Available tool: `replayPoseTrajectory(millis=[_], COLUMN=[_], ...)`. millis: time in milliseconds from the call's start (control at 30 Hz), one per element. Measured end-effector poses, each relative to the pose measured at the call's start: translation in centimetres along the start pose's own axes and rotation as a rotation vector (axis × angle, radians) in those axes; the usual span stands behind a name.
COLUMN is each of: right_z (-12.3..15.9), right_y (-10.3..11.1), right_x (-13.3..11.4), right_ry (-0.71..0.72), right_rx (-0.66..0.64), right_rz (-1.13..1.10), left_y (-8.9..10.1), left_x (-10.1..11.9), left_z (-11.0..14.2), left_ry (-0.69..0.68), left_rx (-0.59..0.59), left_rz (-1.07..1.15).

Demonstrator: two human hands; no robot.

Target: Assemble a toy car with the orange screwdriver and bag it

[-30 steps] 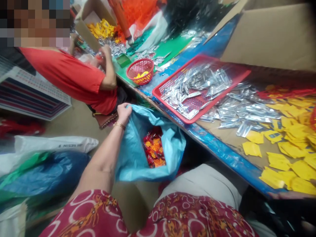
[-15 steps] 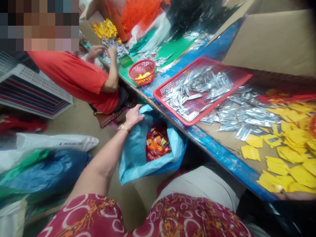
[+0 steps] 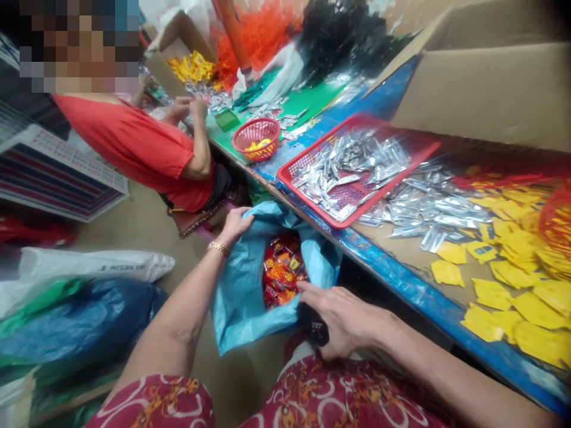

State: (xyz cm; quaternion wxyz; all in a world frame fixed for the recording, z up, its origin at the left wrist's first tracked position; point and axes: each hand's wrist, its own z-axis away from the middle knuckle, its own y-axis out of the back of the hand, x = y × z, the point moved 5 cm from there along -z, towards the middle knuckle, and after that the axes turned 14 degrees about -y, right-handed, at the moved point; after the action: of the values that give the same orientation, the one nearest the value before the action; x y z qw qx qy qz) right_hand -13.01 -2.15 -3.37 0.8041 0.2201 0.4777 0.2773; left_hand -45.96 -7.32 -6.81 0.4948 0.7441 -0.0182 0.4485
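A light-blue sack (image 3: 238, 315) stands with its mouth agape below the table edge. Inside lie small, shiny red-and-orange packets (image 3: 283, 267). My left hand (image 3: 236, 226) is closed on the sack's far left rim. At the near right rim is my right hand (image 3: 343, 315), its fingers curled around a dark, rounded object (image 3: 314, 324) with small pale marks. I cannot make out what kind of object it is. The index finger of that hand reaches out over the sack's opening.
On the blue-edged table stand a red tray (image 3: 343, 223) of silvery packets, a small red basket (image 3: 256, 156) and a cardboard box (image 3: 482, 98). Yellow pieces (image 3: 499, 291) lie at the right. A co-worker in a red shirt (image 3: 129, 142) sits left; stuffed bags (image 3: 93, 315) lie on the floor.
My right hand has come into view from the lower right, with the dark object, and reached the sack. My left hand keeps hold of the rim and has shifted slightly left and down.
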Motion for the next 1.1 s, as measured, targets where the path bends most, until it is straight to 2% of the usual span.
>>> replayPoseTrajectory(millis=[133, 233, 300, 400, 467, 533, 667, 767, 833, 967, 1100], right_z=[-1.1, -0.7, -0.4, -0.2, -0.4, -0.6, -0.7, -1.1, -1.5, -1.7, -2.0], right_y=[-0.2, 0.3, 0.6, 0.7, 0.4, 0.2, 0.9, 0.7, 0.3, 0.2, 0.0], right_x=[2.0, 1.8, 0.5, -1.1, -1.0, 0.1, 4.2, 6.7, 7.3, 7.8, 8.2], right_ry=[-0.067, -0.078, -0.048, -0.028, -0.071, -0.138, -0.31, -0.453, -0.507, -0.548, -0.485], right_rx=[0.081, 0.127, 0.138, 0.133, 0.111, 0.115, 0.292, 0.283, 0.252, 0.296, 0.299], right_rz=[-0.049, -0.137, -0.258, -0.374, -0.325, -0.234, -0.148, -0.302, -0.373, -0.43, -0.601], left_y=[-1.4, -1.2, 0.3, 3.5, 5.2, 6.0, 6.3, 6.9, 7.2, 7.2, 6.3], left_x=[-1.3, -2.4, -3.1, -3.3, -2.9, -1.9, 0.5, 1.2, 0.7, -1.6, -3.0], left_z=[0.9, 1.5, 1.8, 2.4, 2.8, 3.1, 3.0, 2.3, 1.9, 1.5, 1.3], left_ry=[0.04, 0.092, 0.13, 0.158, 0.153, 0.136, 0.097, 0.078, 0.071, 0.074, 0.026], left_rx=[0.037, 0.151, 0.269, 0.444, 0.525, 0.558, 0.521, 0.485, 0.457, 0.408, 0.248], left_rz=[0.114, 0.191, 0.233, 0.289, 0.318, 0.339, 0.344, 0.316, 0.292, 0.229, 0.185])
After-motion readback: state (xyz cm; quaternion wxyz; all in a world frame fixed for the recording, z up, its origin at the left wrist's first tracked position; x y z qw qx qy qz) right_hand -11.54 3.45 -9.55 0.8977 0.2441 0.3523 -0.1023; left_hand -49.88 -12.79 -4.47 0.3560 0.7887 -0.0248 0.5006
